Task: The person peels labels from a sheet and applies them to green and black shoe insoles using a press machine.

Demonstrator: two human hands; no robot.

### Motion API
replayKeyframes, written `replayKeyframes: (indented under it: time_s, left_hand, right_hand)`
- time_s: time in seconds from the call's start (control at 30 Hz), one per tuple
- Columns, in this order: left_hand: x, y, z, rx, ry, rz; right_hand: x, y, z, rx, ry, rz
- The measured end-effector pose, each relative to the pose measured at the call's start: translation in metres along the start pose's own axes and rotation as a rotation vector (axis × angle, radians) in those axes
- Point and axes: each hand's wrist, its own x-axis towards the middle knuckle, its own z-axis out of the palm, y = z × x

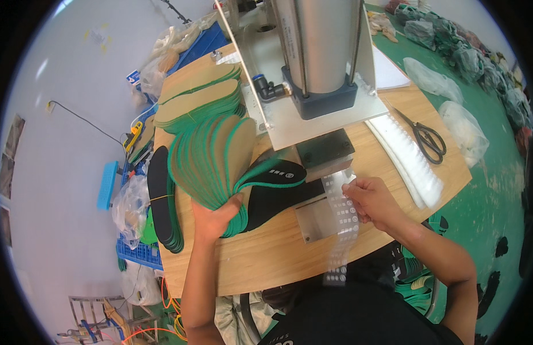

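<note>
Bright, diffuse light fills the workshop, with white glare streaking the pale wall (65, 172) at upper left. Highlights gleam on the metal cylinder (328, 46) and the clear strip (344, 218). Fisheye distortion bows the edge of the wooden bench (266, 270); black vignetting swallows the corners, where detail softens.

The cylinder (328, 46) is cut off by the upper edge, and the left forearm (198, 287) by the lower. Most fingers of the left grip (213, 219) are hidden by the fanned insoles (200, 158). Markings on the clear strip (345, 221) are too small to tell; the contents of the distant bags (470, 57) are indistinct.
</note>
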Motion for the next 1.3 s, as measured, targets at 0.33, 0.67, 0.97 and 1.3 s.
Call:
replayKeyframes:
  time_s: [0.33,0.67,0.97,1.3]
  left_hand:
    - [0.002,0.001,0.006,-0.035,-0.097,-0.069]
    - [0.001,0.002,0.006,0.100,-0.118,-0.042]
    - [-0.001,0.003,0.006,0.100,-0.150,-0.073]
    - [0.000,0.003,0.006,0.068,-0.158,-0.081]
  right_hand:
    - [0.009,-0.008,0.006,-0.123,-0.200,0.083]
    - [0.012,-0.018,0.006,-0.309,-0.167,0.072]
    - [0.013,-0.017,0.004,-0.273,-0.140,0.070]
    - [0.010,-0.020,0.006,-0.316,-0.153,0.053]
